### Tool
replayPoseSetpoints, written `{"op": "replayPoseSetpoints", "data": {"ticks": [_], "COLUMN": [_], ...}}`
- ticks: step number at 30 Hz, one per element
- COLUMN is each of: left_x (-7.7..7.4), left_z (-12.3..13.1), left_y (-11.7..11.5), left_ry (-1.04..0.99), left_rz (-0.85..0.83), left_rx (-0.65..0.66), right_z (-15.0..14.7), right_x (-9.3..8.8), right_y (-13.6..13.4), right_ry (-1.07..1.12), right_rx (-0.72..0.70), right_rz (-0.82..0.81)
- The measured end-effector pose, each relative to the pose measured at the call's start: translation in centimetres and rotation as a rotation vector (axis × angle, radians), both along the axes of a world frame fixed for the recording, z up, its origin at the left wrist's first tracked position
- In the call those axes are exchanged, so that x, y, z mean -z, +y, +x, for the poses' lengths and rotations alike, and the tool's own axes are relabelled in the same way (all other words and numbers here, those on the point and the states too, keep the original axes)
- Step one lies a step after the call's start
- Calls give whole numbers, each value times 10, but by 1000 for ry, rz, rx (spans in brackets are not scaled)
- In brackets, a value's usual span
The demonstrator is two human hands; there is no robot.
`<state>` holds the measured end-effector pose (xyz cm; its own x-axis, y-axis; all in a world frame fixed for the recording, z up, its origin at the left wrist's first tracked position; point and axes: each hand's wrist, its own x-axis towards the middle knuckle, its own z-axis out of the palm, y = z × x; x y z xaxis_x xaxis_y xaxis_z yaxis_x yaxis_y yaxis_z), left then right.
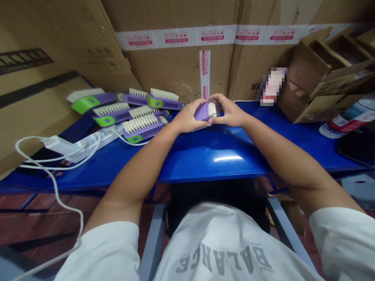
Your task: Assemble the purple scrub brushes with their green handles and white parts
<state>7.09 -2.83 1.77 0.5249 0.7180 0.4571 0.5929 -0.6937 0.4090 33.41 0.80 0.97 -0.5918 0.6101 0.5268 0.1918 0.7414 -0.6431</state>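
Over the blue table point(216, 156), my left hand point(189, 117) and my right hand point(230, 111) hold one small purple piece point(201, 112) between them. A white part point(212, 109) and something clear show at its right end, beside my right fingers. The fingers of both hands are closed round it from either side. White bristles of another item show just below my left hand, mostly hidden. To the left lie several purple and green brushes point(140, 124) with white bristles facing up.
A white power strip point(90, 144) with white cables point(55, 183) lies at the left. Large cardboard boxes point(175, 66) stand behind. At the right are small open cartons point(310, 74), a bottle point(348, 119) and a dark flat object point(359, 146).
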Motion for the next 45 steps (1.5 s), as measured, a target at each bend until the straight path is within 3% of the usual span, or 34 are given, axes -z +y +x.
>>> {"op": "replayPoseSetpoints", "data": {"ticks": [45], "left_x": [-1], "left_z": [1], "left_y": [-1], "left_ry": [-12], "left_rz": [-10], "left_rx": [-9], "right_z": [-2], "right_x": [-5], "right_y": [-5], "right_ry": [-27], "right_rx": [28], "right_rz": [-11]}}
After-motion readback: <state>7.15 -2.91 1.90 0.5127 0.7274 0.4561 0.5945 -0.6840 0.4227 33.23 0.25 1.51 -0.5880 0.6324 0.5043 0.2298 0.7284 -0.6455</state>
